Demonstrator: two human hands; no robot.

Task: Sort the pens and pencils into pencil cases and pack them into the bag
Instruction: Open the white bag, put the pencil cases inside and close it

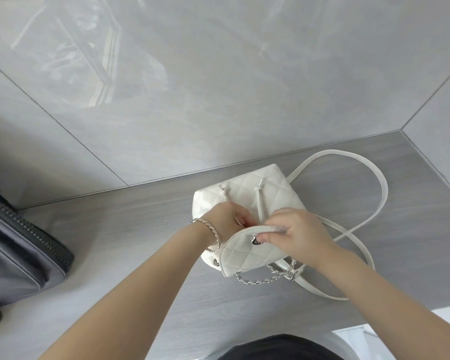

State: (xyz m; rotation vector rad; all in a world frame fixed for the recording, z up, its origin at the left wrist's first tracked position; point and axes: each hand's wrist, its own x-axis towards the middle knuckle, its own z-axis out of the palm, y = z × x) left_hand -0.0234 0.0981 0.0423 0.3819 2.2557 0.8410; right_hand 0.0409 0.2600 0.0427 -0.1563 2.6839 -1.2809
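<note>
Your right hand [299, 229] pinches the leading edge of the flap [244, 253]. The fingers are curled over the rim and the thumb sits just beside the metal snap [255, 240]. My read is that you're holding the flap back to expose the mouth.

Your left hand [226, 219] is at the mouth of the white bag [247, 188], with the fingers curled in under the flap edge. The fingertips are hidden, so I can't tell whether they grip the rim, hold something, or hold nothing.

The bag lies on the grey table [115, 242], its far end close to the wall [218, 87]. The drawstring [257, 201] runs down the front toward your hands. No pens, pencils or pencil cases are in view, and I can't see inside the bag.

Edges and room:
- The wall is just behind the bag, so there's little room to push it away from you.
- The strap [374, 183] loops wide to the right and crosses under your right wrist, where it could snag if you sweep that way.
- The chain [260, 280] hangs off the near side of the bag, below the flap.
- The dark zipped bag [24, 250] sits at the left edge, well apart from the white bag. The table between the two shows bare surface, which looks like the best approach lane.
- The near table edge runs under your right forearm, so don't drag the bag toward you.
</note>
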